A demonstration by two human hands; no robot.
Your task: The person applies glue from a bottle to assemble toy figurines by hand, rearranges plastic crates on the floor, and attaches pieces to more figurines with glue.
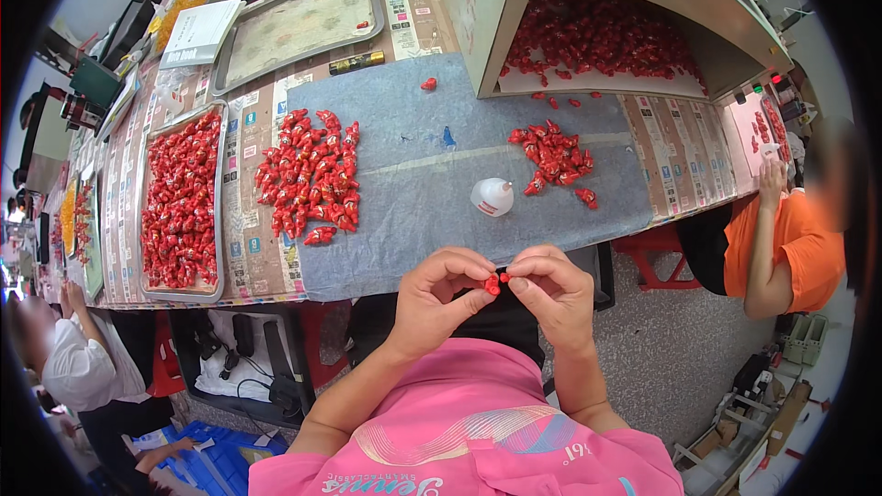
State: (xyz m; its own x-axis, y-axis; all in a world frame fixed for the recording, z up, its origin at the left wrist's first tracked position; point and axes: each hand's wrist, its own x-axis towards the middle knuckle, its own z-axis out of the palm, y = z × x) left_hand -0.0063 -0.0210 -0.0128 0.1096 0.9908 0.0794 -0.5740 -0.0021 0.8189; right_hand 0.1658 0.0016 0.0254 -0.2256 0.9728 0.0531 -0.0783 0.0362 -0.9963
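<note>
In front of my chest, just off the table's near edge, my left hand (439, 298) pinches a small red plastic figure piece (492, 287) between thumb and fingertips. Close against it, my right hand (555, 298) pinches a smaller red part (504, 277), mostly covered by the fingers. Whether the two parts touch I cannot tell. Beyond my hands, a white squeeze bottle (491, 197) with a narrow tip stands on the blue-grey cloth (413, 220). A small heap of red pieces (556, 156) lies right of the bottle, and a larger group of red figures (308, 170) lies at the left.
At the left, a metal tray (221, 220) is full of red figures. Another tray (375, 0) lies farther back, near a gold-and-black cylinder (356, 62). A pale open-fronted box (478, 28) holds many red pieces. People in orange (781, 262) and white (92, 358) sit at either side.
</note>
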